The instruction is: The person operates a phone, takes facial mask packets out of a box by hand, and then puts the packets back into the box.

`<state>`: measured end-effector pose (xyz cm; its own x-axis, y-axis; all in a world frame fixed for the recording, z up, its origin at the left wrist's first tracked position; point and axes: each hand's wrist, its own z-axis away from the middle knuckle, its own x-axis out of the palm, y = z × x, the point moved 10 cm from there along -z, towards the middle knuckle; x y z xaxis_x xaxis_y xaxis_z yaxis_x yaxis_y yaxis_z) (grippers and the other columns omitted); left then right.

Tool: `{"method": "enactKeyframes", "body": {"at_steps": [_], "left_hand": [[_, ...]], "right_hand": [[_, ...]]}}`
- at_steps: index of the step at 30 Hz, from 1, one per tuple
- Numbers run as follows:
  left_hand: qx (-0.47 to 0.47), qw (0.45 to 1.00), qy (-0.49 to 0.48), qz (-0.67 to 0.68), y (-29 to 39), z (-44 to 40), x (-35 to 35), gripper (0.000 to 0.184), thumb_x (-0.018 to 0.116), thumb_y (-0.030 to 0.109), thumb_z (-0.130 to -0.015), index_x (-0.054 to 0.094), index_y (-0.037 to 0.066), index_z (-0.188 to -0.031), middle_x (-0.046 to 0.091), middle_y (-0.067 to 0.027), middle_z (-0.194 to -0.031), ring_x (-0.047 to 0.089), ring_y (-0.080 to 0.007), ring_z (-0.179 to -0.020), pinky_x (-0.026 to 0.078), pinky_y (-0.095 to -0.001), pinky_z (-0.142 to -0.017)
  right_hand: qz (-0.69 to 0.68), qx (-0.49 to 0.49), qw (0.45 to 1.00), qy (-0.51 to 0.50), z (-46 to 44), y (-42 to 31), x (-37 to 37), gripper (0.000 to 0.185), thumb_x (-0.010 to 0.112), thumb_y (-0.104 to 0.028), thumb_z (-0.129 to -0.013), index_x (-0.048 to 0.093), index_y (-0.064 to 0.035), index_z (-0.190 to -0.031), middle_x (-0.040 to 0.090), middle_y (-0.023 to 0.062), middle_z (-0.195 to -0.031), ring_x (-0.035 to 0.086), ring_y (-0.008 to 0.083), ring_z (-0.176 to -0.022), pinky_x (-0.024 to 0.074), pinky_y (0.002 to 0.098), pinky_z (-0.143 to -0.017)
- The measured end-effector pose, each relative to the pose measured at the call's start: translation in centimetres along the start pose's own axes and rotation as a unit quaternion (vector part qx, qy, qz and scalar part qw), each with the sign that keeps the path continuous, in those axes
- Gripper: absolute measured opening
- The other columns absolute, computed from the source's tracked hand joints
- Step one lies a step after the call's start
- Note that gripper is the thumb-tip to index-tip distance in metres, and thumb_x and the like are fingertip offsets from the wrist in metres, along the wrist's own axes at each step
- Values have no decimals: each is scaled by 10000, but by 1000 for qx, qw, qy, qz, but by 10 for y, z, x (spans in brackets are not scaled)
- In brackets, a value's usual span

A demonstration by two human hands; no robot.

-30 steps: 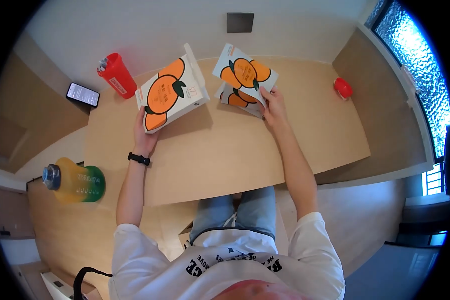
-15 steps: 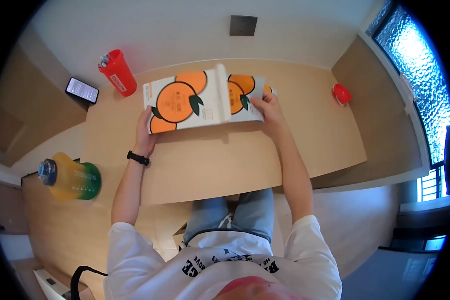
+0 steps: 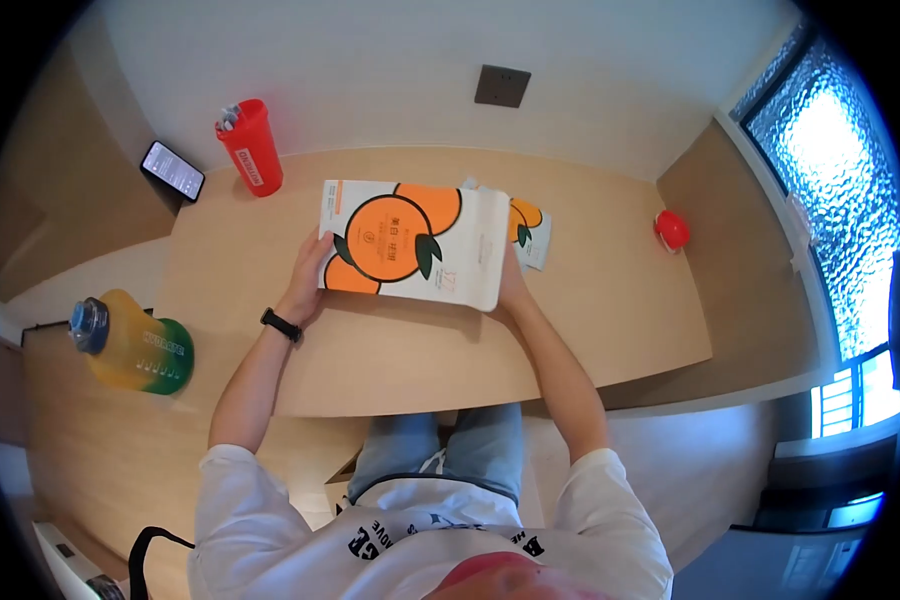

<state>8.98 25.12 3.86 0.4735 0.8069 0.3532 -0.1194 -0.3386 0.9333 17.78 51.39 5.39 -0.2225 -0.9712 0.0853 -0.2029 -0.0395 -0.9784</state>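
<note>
A white box with orange fruit prints (image 3: pixel 388 240) is held above the desk, its flap end toward the right. My left hand (image 3: pixel 308 280) grips the box's left edge, fingers wrapped round it. My right hand (image 3: pixel 510 280) is at the flap end, mostly behind the box; its fingers are hidden. Just right of the box, a packet with the same orange print (image 3: pixel 533 235) shows partly, the rest of it behind the flap. Whether the right hand touches the packet cannot be seen.
A red cup with items inside (image 3: pixel 254 150) and a phone (image 3: pixel 173 172) stand at the back left. A large yellow-green bottle (image 3: pixel 135 342) is at the left. A small red object (image 3: pixel 672 231) lies at the right. A socket plate (image 3: pixel 502 86) is on the wall.
The box has moved right and levelled out, and its flap end now covers part of the packets. My right hand has moved left and down, from holding the packets in plain view to behind the box.
</note>
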Motion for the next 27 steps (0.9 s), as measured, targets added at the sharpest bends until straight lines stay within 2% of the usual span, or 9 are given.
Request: {"method": "enactKeyframes", "body": {"at_steps": [3,5,8,14,17,19,21,25,27], "left_hand": [[-45,985,41,161,-9,-3,-17,476,494,371,-1027,474,48,-1375,576,-79,-1343,566,-177,-1216,447,-354,-1028],[-42,978,46,200,-7,-4,-20,477,488,380,-1027,466,57,-1378,582,-76,-1339,572,-187,-1215,456,-368,-1022],[-50,975,63,207,-10,-4,-24,505,488,414,-1018,445,88,-1401,587,-57,-1339,569,-184,-1217,458,-380,-1014],[-55,985,69,147,-7,-3,-21,536,503,459,-1000,441,116,-1408,578,-31,-1337,565,-166,-1212,451,-372,-1013],[-68,987,75,126,-7,-1,-21,526,500,458,-1002,451,111,-1394,581,-30,-1315,562,-155,-1210,452,-369,-1012],[-59,989,63,123,-9,-4,-23,520,497,458,-1004,455,109,-1387,583,-33,-1303,559,-153,-1211,454,-373,-1012],[-54,989,60,120,-8,-3,-24,515,495,464,-1003,464,109,-1374,582,-37,-1302,559,-152,-1208,461,-380,-1005],[-60,986,69,139,-5,-3,-20,520,497,466,-1001,459,111,-1379,582,-36,-1303,561,-153,-1205,456,-377,-1006],[-59,985,76,142,-7,-4,-23,522,497,466,-1001,455,111,-1382,582,-38,-1306,561,-153,-1206,450,-373,-1010]], "right_hand": [[346,-145,916,143,-6,-41,-48,654,680,-270,-902,398,-95,-1465,577,135,-1244,585,261,-1018,476,374,-870],[637,-132,725,225,-4,-45,-73,716,719,-324,-864,397,-127,-1472,547,167,-1299,570,340,-1075,466,435,-895],[706,-23,680,198,-5,-21,-90,751,754,-375,-815,432,-149,-1455,508,195,-1355,551,375,-1110,451,482,-922],[586,-121,780,184,-10,-33,-89,895,843,-144,-699,397,-167,-1475,436,198,-1400,552,359,-1103,477,464,-922],[414,-71,881,218,-12,-30,-115,811,783,26,-718,452,-157,-1436,342,217,-1475,597,324,-1100,546,393,-881],[88,-13,966,244,-7,-14,-115,730,723,69,-770,460,-126,-1422,407,193,-1424,619,284,-1059,566,357,-830],[-127,74,962,232,-9,7,-109,550,620,107,-859,483,-28,-1374,579,134,-1219,646,214,-935,571,323,-804],[-9,203,979,21,-13,37,-78,245,565,14,-939,593,30,-1183,668,78,-1000,649,137,-840,540,285,-699],[-5,131,989,71,-17,26,-78,219,571,-3,-943,604,21,-1158,671,71,-993,643,123,-818,519,264,-665]]}}
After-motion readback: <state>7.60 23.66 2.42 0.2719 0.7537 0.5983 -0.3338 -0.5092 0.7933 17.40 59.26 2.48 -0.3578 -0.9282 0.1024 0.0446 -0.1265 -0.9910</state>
